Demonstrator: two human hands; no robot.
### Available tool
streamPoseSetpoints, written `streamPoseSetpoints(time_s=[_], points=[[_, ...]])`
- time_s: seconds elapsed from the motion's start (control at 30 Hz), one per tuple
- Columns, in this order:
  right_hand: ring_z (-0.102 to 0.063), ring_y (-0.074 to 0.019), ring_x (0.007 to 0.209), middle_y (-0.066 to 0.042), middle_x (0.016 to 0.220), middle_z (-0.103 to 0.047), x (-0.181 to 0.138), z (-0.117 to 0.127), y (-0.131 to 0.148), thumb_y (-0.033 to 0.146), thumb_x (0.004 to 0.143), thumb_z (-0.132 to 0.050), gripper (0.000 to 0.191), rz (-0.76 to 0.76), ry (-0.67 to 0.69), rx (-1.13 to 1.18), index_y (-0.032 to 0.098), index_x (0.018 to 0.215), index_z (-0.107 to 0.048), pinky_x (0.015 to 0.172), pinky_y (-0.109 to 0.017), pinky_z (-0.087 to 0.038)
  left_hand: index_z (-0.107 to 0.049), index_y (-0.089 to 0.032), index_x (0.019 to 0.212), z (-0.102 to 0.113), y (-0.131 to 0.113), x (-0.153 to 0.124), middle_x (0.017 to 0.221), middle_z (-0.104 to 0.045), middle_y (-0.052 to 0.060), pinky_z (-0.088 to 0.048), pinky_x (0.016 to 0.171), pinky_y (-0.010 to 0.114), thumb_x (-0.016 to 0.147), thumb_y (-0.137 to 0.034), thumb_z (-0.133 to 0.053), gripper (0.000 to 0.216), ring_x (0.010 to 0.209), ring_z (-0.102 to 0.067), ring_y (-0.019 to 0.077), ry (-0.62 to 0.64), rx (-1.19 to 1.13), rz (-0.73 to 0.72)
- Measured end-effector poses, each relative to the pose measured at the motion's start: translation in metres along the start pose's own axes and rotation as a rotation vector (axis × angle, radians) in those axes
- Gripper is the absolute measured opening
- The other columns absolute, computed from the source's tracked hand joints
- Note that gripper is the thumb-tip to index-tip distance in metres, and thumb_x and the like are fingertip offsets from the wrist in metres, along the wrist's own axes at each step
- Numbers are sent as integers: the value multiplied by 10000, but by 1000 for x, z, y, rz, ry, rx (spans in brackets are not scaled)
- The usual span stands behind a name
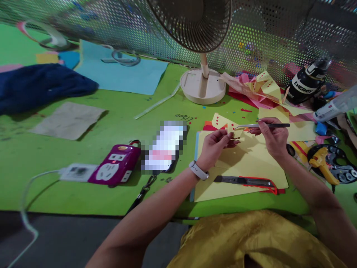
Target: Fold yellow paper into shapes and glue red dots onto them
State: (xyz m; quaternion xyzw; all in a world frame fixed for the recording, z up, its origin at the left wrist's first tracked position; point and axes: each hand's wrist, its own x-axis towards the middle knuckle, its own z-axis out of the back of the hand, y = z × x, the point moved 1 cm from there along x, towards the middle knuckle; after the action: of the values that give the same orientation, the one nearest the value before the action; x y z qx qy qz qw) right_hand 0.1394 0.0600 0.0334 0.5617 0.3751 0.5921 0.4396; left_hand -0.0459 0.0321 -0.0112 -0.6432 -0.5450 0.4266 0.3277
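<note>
Over yellow sheets (pixel 251 162) near the front edge of the green desk (pixel 92 195), the left hand (pixel 216 144) pinches a small yellow paper piece (pixel 223 122) bearing red marks, while the right hand (pixel 273 137) holds tweezers (pixel 281 125), tips at the piece. A utility knife (pixel 245 181) lies on the sheets; a fan (pixel 192 95) stands by the back edge.

Bare forearms (pixel 167 212) forward — left hand (pixel 219 144) in a fingertip pinch, right hand (pixel 275 139) in a pencil grip

I'm getting a dim feed, lit apparently from above, with soft shadows on the yellow paper sheet (pixel 256 158) near the left hand (pixel 219 143). The smartphone (pixel 165 145) glows brightest, its screen broken into mosaic blocks. Toward the edges, the perforated metal mesh (pixel 117 28) smears and the clear bottle (pixel 336 105) looks stretched.
</note>
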Motion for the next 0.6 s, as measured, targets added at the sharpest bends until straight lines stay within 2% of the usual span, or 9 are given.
streamPoseSetpoints(time_s=[0.17,0.6], points=[[-763,-197,590,17,640,-747,0,-1,0,508,849,-731,302,12,-9,9,221,898,-650,552,-280,-640,-623,-165,849,0,2,0,794,-753,39,-658,728,336,692,-511,-862,449,744,-779,212,30,61,-15],[-755,-180,575,2,669,-761,0,-1,4,508,849,-724,314,21,-7,-24,208,886,-641,550,-279,-644,-649,-173,837,1,3,0,778,-750,28,-663,717,307,704,-485,-860,400,720,-772,187,48,44,-46]])
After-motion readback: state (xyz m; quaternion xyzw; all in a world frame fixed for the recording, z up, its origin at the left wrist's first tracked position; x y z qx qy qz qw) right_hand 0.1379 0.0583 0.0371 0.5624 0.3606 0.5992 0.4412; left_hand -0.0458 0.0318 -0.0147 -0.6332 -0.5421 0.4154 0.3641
